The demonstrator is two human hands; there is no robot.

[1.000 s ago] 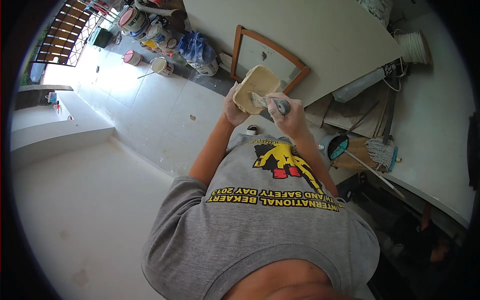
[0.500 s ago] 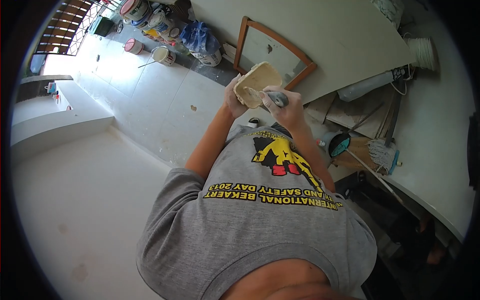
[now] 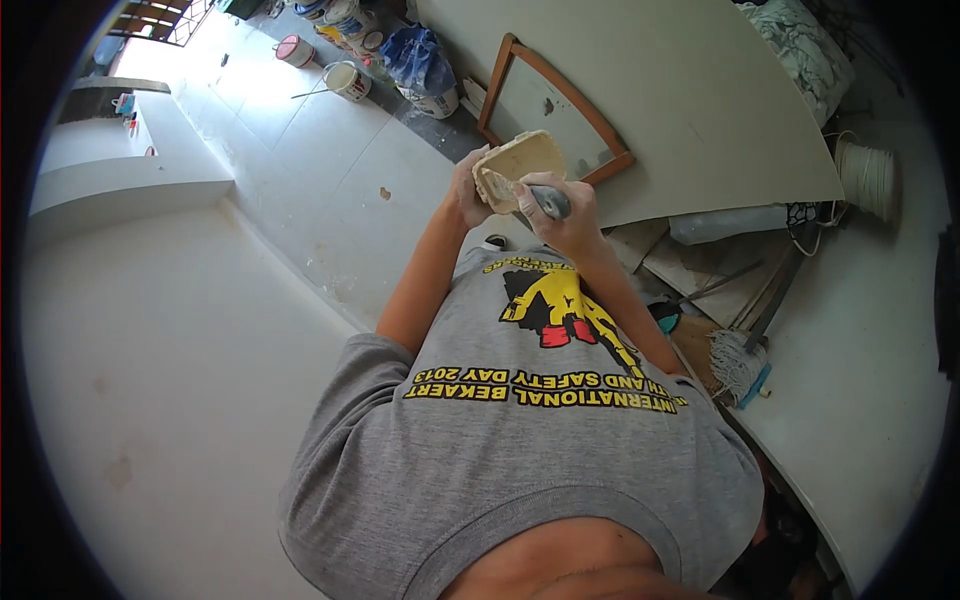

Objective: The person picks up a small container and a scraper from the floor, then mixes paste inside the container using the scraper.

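Left hand (image 3: pixel 468 190): cupped round the left side of a cream container (image 3: pixel 535 153), fingertips mostly hidden behind it. Container held up in front of the grey shirt (image 3: pixel 520 440), tilted, its hollow facing the head. Right hand (image 3: pixel 572 220): closed on the grey handle of a bladed tool (image 3: pixel 552 203), thumb along the handle. Blade reaches leftward to the container's near rim; contact with the rim cannot be told. Pale residue on both hands.

Surface: container and tool rest on no desk; both are borne by the hands, above a grey tiled floor (image 3: pixel 330 180) with one brown patch (image 3: pixel 385 193).

Room: low white wall (image 3: pixel 130 185) to the left. Beyond the hands, a wood-framed pane (image 3: pixel 560 110) stands before a broad pale panel (image 3: pixel 640 90). At right, a coil of pale line (image 3: pixel 866 180) and, nearer, a stringy mop head (image 3: pixel 737 365).

Count: one container; one tool; one framed pane; one coil; one mop head; one red-topped pail (image 3: pixel 294 50); one open bucket (image 3: pixel 347 82) with a stick; one blue bag (image 3: pixel 416 60) atop a tub (image 3: pixel 432 102). Further pails stacked behind, cut by the view's edge, number unclear.
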